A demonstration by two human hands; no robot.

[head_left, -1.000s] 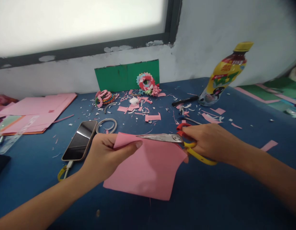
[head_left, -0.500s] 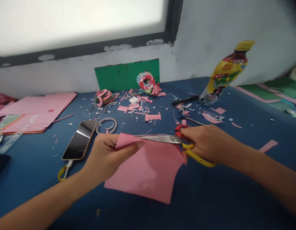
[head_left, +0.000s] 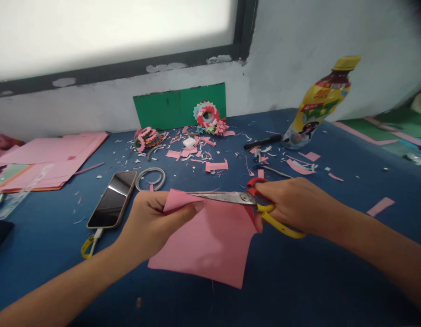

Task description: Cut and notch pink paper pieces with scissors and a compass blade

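Observation:
A pink paper sheet (head_left: 210,240) hangs over the blue table, its upper left edge pinched between thumb and fingers of my left hand (head_left: 154,222). My right hand (head_left: 292,202) is wrapped round the red and yellow handles of the scissors (head_left: 236,197). The metal blades lie along the top edge of the sheet and point left, their tips close to my left thumb. Part of the sheet's right side is curled below the scissors' pivot. Some of my right fingers are hidden behind the handles.
A phone (head_left: 113,200) with a cable and a tape roll (head_left: 151,179) lie left of the sheet. Behind are paper scraps (head_left: 216,165), paper rings (head_left: 206,116) and a green board (head_left: 169,109). A bottle (head_left: 318,106) stands back right; pink sheets (head_left: 57,152) lie left.
The scissors have shifted slightly left along the sheet's top edge with my right hand. The sheet's right corner has drawn in a little. My left hand keeps its pinch.

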